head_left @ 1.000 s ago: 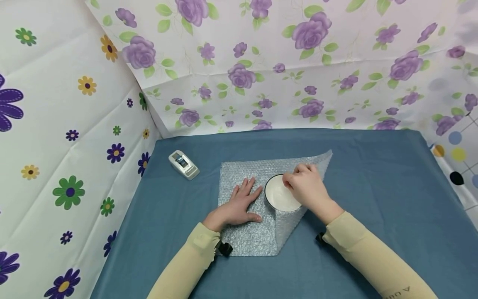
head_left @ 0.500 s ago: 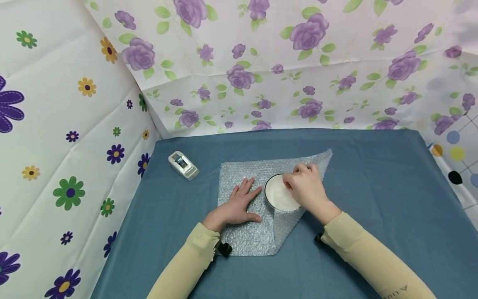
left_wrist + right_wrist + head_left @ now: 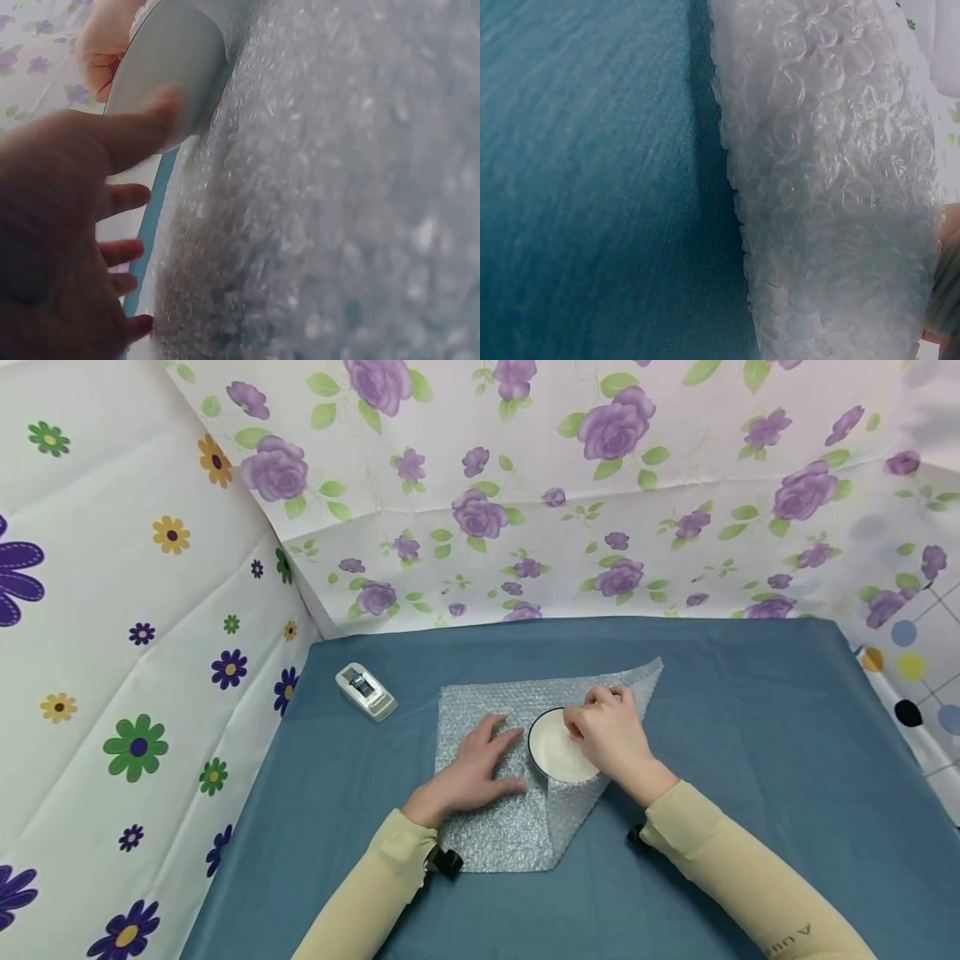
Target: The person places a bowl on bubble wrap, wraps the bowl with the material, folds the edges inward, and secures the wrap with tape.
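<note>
In the head view a white bowl (image 3: 550, 752) with a dark rim sits on a sheet of bubble wrap (image 3: 495, 839). The wrap's right side is folded up against the bowl. My right hand (image 3: 617, 737) curls over the bowl's right rim and grips the wrap there, its fingertips inside the bowl. Left of the bowl, my left hand (image 3: 471, 774) hovers close over the flat wrap with fingers spread. The left wrist view has its thumb in front of the bowl (image 3: 169, 56). Raised bubble wrap (image 3: 832, 172) fills much of the right wrist view.
A small white device with a dark blue inset (image 3: 366, 692) lies at the back left of the blue tablecloth (image 3: 750, 718). Flower-patterned sheets (image 3: 480, 560) hang behind and to the left. A black wrist camera (image 3: 448, 862) is beside the left sleeve.
The left hand's fingers, earlier spread flat on the bubble wrap, have lifted and bent a little. The right hand keeps its grip at the bowl's rim.
</note>
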Motion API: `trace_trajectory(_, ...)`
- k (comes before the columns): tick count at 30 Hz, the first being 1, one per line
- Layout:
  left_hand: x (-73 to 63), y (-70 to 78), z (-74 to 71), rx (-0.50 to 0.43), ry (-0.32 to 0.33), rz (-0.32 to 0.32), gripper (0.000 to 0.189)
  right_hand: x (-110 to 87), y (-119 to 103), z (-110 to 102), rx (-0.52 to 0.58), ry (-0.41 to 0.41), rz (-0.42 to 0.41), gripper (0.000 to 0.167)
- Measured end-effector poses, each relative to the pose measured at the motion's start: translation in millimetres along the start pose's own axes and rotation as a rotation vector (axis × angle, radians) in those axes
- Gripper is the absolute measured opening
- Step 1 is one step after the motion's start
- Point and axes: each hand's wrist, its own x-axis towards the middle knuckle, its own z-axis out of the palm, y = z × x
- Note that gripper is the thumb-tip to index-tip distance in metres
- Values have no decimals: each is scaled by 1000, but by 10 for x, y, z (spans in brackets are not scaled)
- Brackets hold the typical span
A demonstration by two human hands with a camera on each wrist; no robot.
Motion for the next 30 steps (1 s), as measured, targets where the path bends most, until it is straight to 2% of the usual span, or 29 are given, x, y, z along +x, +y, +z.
trace_trajectory(4,16,59,-4,-30,157,77,43,8,-9,4,-1,-15,7,52)
trace_trajectory(6,42,135,-5,-5,229,154,34,10,-9,11,-4,-18,7,51)
trace_trajectory(8,73,235,-4,50,265,238,31,11,-10,14,-7,-19,6,51)
trace_trajectory(11,122,393,4,181,216,320,35,17,-11,12,-7,-27,10,50)
trace_trajectory(15,173,533,41,374,59,311,45,29,-7,11,-6,-46,30,45)
trace_trajectory(17,187,558,71,450,5,295,48,37,-9,15,-4,-56,39,40)
trace_trajectory(19,196,569,101,509,-17,289,49,40,-16,23,-1,-63,47,34)
trace_trajectory(23,212,586,134,583,-4,297,49,40,-27,22,1,-62,46,28)
trace_trajectory(30,256,641,151,638,-47,271,61,42,-28,-3,-2,-71,48,32)
